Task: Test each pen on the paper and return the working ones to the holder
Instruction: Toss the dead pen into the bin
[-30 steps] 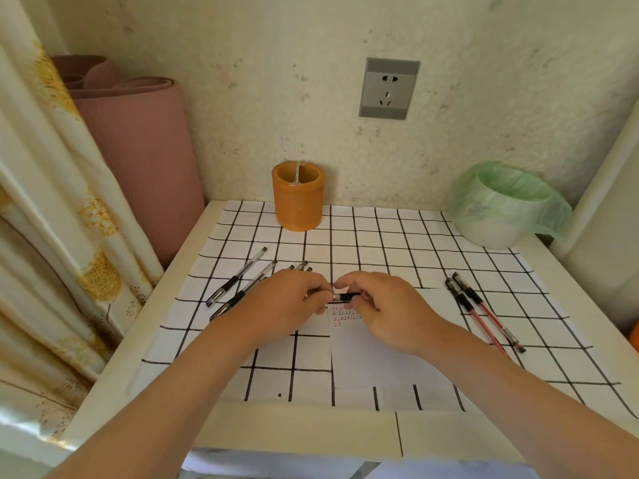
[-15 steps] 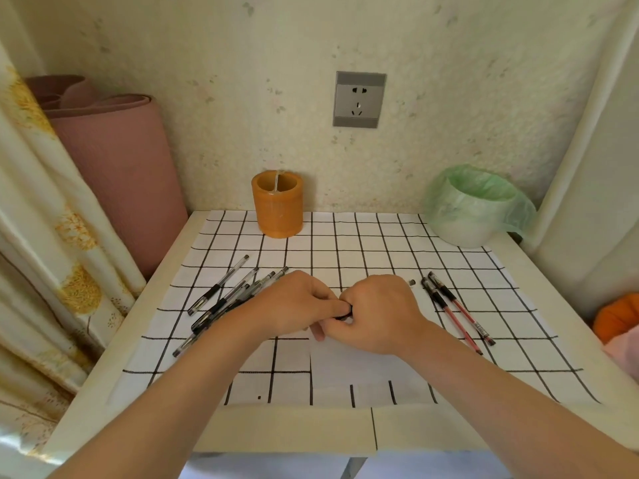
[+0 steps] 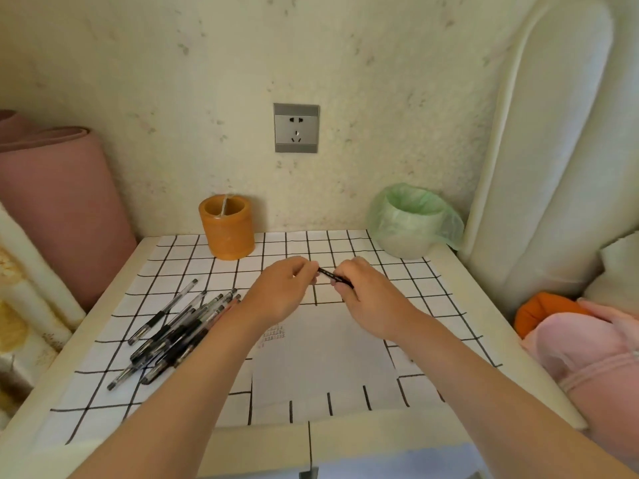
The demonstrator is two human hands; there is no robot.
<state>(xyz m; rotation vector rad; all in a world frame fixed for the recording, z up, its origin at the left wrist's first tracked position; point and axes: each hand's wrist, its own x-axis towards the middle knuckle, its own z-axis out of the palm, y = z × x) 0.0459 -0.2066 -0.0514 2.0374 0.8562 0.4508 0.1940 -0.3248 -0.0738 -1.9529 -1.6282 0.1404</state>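
Both my hands hold one black pen [image 3: 332, 276] above the checked cloth, beyond the white paper [image 3: 325, 357]. My left hand [image 3: 281, 292] pinches its left end, and my right hand [image 3: 368, 299] grips the pen's right part with curled fingers. The paper carries small test scribbles [image 3: 275, 333] near its top left corner. Several black pens [image 3: 179, 331] lie in a loose pile on the left of the cloth. The orange pen holder [image 3: 226, 227] stands at the back, left of centre, with no pens showing in it.
A bin lined with a green bag [image 3: 413, 221] stands at the back right corner. A rolled pink mat [image 3: 58, 202] leans left of the table. An orange and a pink object [image 3: 567, 326] lie off the right edge. A wall socket [image 3: 296, 128] is above.
The view has tilted up and to the right. My hands have lifted the pen off the paper and moved it farther back. The red pens on the right are now hidden behind my right arm.
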